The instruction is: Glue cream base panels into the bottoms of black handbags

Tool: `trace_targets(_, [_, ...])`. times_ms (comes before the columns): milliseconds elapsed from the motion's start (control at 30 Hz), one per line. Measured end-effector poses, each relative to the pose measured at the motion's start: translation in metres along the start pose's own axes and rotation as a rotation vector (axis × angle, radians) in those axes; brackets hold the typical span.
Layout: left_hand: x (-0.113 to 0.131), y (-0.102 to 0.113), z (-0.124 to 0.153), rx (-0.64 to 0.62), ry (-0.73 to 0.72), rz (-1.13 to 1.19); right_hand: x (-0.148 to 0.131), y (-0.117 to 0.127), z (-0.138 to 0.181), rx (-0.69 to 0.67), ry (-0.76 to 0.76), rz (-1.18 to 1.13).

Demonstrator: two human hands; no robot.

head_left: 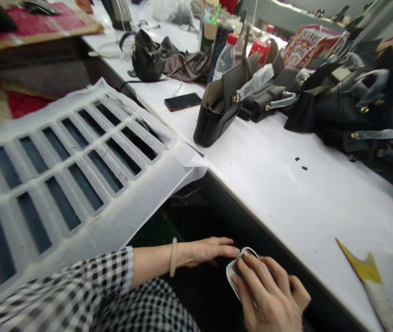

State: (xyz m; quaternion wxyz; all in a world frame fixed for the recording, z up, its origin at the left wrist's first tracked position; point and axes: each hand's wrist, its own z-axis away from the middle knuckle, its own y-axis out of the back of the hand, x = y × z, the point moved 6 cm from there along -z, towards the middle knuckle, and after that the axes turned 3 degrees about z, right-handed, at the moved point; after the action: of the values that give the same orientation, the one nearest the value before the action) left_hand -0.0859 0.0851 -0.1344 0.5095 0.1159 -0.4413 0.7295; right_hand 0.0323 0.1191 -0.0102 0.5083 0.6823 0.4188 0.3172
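My right hand point(269, 288) is closed around a small, flat, dark piece with a white rim point(231, 273); its exact kind is unclear. This piece is held just off the table's front edge, above a dark area. My left hand point(208, 251), wearing a pale bangle point(173, 257) at the wrist, reaches in from the left with fingers stretched out. Its index fingertip is at the upper edge of the white-rimmed piece; whether they touch I cannot tell. The undersides of the left fingers are partly hidden.
A white slatted plastic rack point(89, 221) stands at left. On the white table point(269, 184) are an upright black handbag point(213, 110), more black bags point(342, 106), a phone point(182, 102), a bottle point(227, 55) and a yellow-ended flat tool point(366, 269).
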Motion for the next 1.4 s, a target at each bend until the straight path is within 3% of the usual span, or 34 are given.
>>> trace_targets(233, [0.006, -0.005, 0.008, 0.09, -0.053, -0.112, -0.007, 0.006, -0.002, 0.065, -0.075, 0.029])
trace_targets(333, [0.01, -0.005, 0.011, 0.148, -0.134, -0.276, -0.006, 0.007, 0.001, 0.101, -0.139, 0.027])
trace_targets(533, [0.022, -0.01, 0.013, 0.169, -0.29, -0.495, -0.006, 0.006, 0.004, 0.037, -0.155, -0.099])
trace_targets(733, [0.027, -0.02, 0.015, 0.111, -0.341, -0.278, 0.0, 0.013, 0.005, -0.026, -0.208, -0.122])
trace_targets(967, [0.02, -0.028, 0.022, 0.039, -0.307, 0.141, -0.009, 0.007, 0.014, 0.008, -0.095, -0.006])
trace_targets(1167, [0.024, -0.027, 0.023, 0.163, -0.367, -0.018, -0.006, 0.006, 0.021, 0.085, -0.059, -0.079])
trace_targets(1333, [0.029, -0.026, 0.024, 0.156, -0.391, -0.179, 0.019, 0.025, 0.012, 0.181, -0.267, -0.404])
trace_targets(1400, [0.033, -0.026, 0.025, 0.161, -0.409, -0.251, 0.031, 0.029, -0.005, 0.145, -0.35, -0.517])
